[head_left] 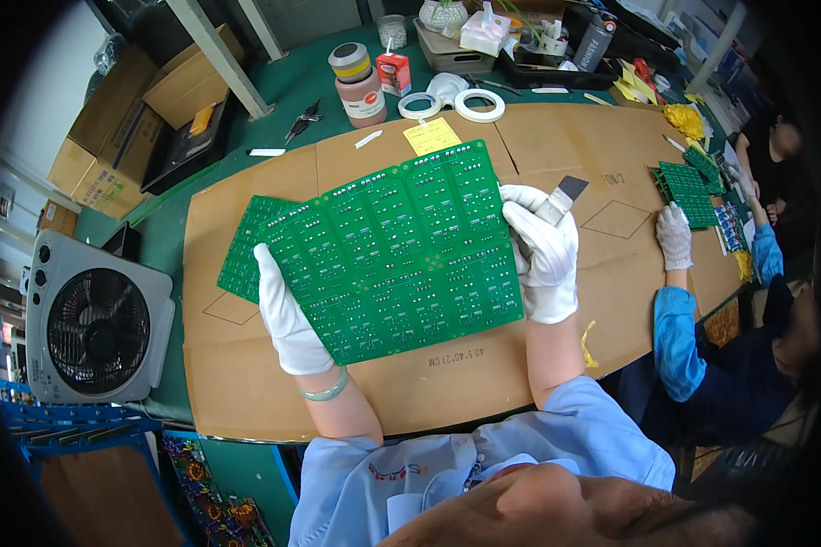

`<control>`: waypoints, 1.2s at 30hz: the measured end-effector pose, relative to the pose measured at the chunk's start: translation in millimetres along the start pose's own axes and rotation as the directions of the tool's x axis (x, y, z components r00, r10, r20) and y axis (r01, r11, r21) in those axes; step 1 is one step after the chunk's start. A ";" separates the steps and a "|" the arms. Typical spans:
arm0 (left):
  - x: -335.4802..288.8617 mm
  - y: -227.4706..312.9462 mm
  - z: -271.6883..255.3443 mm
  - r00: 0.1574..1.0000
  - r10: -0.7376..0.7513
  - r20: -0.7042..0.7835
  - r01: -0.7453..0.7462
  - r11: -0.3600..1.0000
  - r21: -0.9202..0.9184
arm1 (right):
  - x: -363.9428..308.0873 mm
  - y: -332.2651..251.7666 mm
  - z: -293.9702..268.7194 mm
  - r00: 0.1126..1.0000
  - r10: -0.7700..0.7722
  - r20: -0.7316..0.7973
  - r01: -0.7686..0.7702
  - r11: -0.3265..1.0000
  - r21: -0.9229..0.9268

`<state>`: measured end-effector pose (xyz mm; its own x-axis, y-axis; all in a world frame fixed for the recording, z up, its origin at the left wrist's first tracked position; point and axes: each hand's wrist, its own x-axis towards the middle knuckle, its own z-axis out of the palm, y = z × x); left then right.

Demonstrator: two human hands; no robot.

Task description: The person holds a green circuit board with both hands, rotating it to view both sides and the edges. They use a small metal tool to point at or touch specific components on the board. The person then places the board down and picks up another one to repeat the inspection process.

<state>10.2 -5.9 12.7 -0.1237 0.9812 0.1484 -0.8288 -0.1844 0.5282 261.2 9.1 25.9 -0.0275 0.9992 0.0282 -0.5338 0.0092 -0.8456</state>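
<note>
Green board (392, 251) with a grid of white markings (held in white gloves (287, 314)), brown cardboard (483, 374), yellow note (431, 136), blue sleeves (593, 410), green bangle (327, 390)

A green table (292, 82) was covered by a big sheet of brown cardboard (483, 374). Two rolls of white tape (479, 104), a yellow note (431, 136) and a brown jar (359, 86) were set near the far edge. More green boards (686, 190) were laid on the right side.

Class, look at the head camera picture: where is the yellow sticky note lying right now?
The yellow sticky note lies on the cardboard sheet near its far edge, just beyond the top of the green circuit board panel, with the tape rolls behind it.
</note>
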 end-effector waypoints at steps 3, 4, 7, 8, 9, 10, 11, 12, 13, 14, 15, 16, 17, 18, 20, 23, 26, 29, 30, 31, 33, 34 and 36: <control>0.9 0.4 -2.3 1.000 -0.004 -0.009 0.004 1.000 0.008 | -0.6 2.1 3.5 0.998 -0.048 -0.049 0.046 0.998 -0.037; 0.7 0.6 -3.1 1.000 0.002 -0.006 -0.002 1.000 0.017 | -0.5 2.4 3.4 0.998 -0.045 -0.048 0.043 0.998 -0.037; -0.9 -0.2 -2.2 0.999 0.036 -0.024 -0.035 0.998 0.053 | -0.2 3.3 3.0 0.998 -0.043 -0.046 0.042 0.999 -0.033; -1.1 -0.8 -1.2 0.998 0.051 -0.034 -0.048 0.997 0.067 | -0.3 3.4 3.0 0.998 -0.047 -0.046 0.045 0.999 -0.030; -0.7 -0.7 -1.4 0.999 0.047 -0.026 -0.045 0.997 0.067 | -0.1 3.5 2.4 0.998 -0.048 -0.043 0.047 0.998 -0.034; -0.4 -0.3 -2.1 0.999 0.043 -0.019 -0.042 0.997 0.067 | -0.2 3.6 1.7 0.998 -0.050 -0.040 0.048 0.998 -0.037; -0.1 -0.3 -2.3 0.999 0.039 -0.012 -0.038 0.997 0.067 | 0.2 3.8 0.1 0.998 -0.050 -0.035 0.048 0.998 -0.046; -0.1 -0.9 -2.0 0.999 0.039 -0.005 -0.038 0.997 0.064 | 1.1 5.4 -2.2 0.997 -0.078 -0.028 0.076 0.994 -0.081; -0.4 -1.0 -1.3 0.999 0.039 0.002 -0.039 0.997 0.061 | 2.0 7.1 -4.3 0.994 -0.106 -0.020 0.103 0.988 -0.114; -0.6 -1.0 -0.7 0.999 0.040 0.008 -0.041 0.997 0.059 | 3.5 10.2 -5.6 0.987 -0.161 -0.006 0.158 0.972 -0.172; -0.8 -0.8 -0.3 0.999 0.039 0.007 -0.040 0.998 0.056 | 3.1 11.2 -7.1 0.987 -0.162 -0.010 0.158 0.972 -0.172; -0.7 -0.9 -0.2 0.999 0.038 0.005 -0.039 0.998 0.053 | 3.2 10.3 -5.6 0.987 -0.162 -0.014 0.157 0.972 -0.173; -0.6 -1.0 -0.2 0.999 0.038 0.003 -0.038 0.998 0.049 | 1.5 6.4 -2.6 0.994 -0.107 -0.035 0.102 0.988 -0.115; -0.7 -1.0 -0.4 0.999 0.037 0.003 -0.037 0.998 0.051 | 1.1 5.6 -1.6 0.996 -0.080 -0.043 0.076 0.993 -0.087; -1.0 -0.6 -0.7 0.999 0.038 0.003 -0.038 0.998 0.053 | 1.3 5.2 -1.0 0.997 -0.057 -0.050 0.054 0.997 -0.063; -1.2 -1.1 0.3 0.999 0.037 -0.006 -0.037 0.999 0.037 | 0.9 3.8 -1.2 0.999 -0.025 -0.048 0.024 0.999 -0.031; -0.8 -1.3 1.0 0.999 0.040 0.005 -0.040 0.999 0.034 | 1.6 4.4 -0.2 0.998 -0.048 -0.044 0.046 0.998 -0.035; -1.2 -0.9 -0.2 0.999 0.034 0.014 -0.034 0.999 0.015 | 2.8 7.1 1.1 0.995 -0.080 -0.054 0.078 0.996 -0.042; -1.3 -1.0 0.5 1.000 0.030 0.006 -0.030 0.999 0.016 | 2.8 7.0 1.3 0.996 -0.072 -0.056 0.071 0.997 -0.032; -1.6 -0.8 1.9 1.000 0.026 -0.003 -0.026 1.000 0.017 | 2.8 6.8 1.6 0.996 -0.064 -0.058 0.062 0.998 -0.021; -1.4 -0.8 2.2 0.999 0.028 -0.019 -0.027 0.999 0.034 | 1.9 3.0 2.4 0.998 -0.017 -0.052 0.018 1.000 0.017; -0.8 -1.2 1.6 0.999 0.033 -0.025 -0.031 0.998 0.050 | 2.0 2.1 2.6 0.999 -0.006 -0.050 0.007 1.000 0.023; -0.4 -1.3 1.0 0.999 0.019 -0.026 -0.018 0.999 0.049 | 2.5 0.8 2.9 0.999 0.017 -0.045 -0.015 0.999 0.036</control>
<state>11.9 -6.1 12.8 -0.1535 0.9787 0.1367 -0.7987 -0.2043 0.5660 258.3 11.4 26.8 0.0013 0.9999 -0.0101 -0.5636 -0.0076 -0.8260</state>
